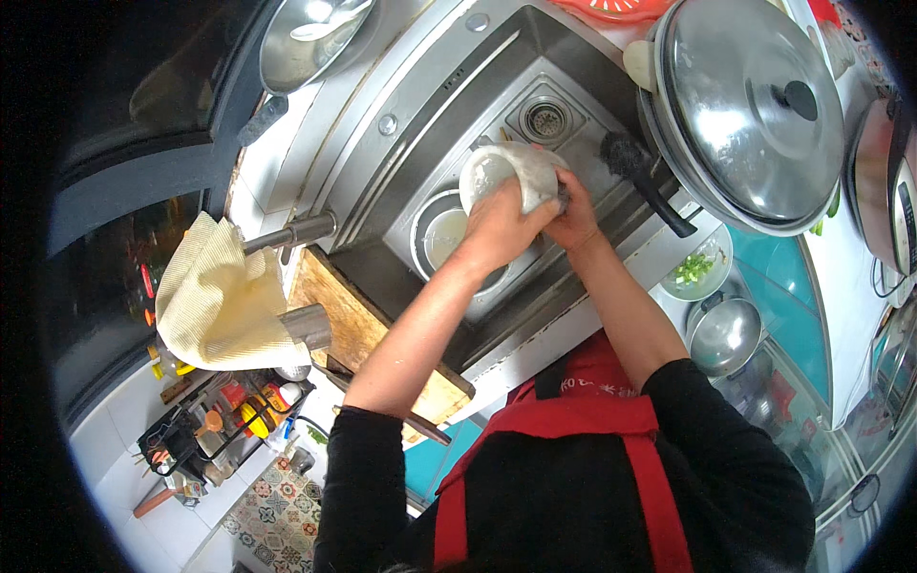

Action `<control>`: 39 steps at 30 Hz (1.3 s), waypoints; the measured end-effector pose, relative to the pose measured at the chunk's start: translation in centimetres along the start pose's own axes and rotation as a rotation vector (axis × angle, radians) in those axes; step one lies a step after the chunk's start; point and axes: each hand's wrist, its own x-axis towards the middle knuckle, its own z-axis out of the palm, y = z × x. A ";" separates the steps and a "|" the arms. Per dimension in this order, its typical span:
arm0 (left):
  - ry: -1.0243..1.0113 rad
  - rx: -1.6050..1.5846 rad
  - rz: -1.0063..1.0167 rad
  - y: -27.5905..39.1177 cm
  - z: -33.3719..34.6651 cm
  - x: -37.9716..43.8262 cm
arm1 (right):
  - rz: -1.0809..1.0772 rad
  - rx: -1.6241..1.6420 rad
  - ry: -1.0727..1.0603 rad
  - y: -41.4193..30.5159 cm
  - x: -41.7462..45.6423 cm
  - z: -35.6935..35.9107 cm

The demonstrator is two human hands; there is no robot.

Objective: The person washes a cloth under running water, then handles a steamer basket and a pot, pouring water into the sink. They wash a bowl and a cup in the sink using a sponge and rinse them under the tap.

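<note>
Both my hands hold a pale bowl (534,172) tilted on its side over the stainless steel sink (602,100). My left hand (501,225) reaches to the bowl's opening, its fingertips partly hidden inside. Around the bowl's far-right side and base curls my right hand (573,208), some of its fingers out of sight behind it. Below the bowl, in the sink, stands a round metal pot (423,229) with cloudy liquid, partly covered by my left hand and forearm. The sink's drain strainer (546,119) lies beyond the bowl.
A black-handled brush (645,175) rests at the sink's right edge, beside a large lidded pot (752,114). A wooden cutting board (344,301) and a knife (423,426) are at left, near a yellow cloth (222,301) over the faucet. A bowl of chopped greens (698,268) stands at right.
</note>
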 end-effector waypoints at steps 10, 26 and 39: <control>-0.196 0.440 0.525 -1.1 -2.9 -2.9 | 0.355 -0.016 -0.070 -3.0 -0.1 1.5; 0.221 -0.713 -0.113 0.5 1.3 -2.4 | 0.097 -0.157 -0.029 -1.2 -0.5 0.3; -0.113 -0.655 -0.229 -0.3 0.2 -4.2 | 0.268 -0.104 -0.033 0.0 -1.2 -1.3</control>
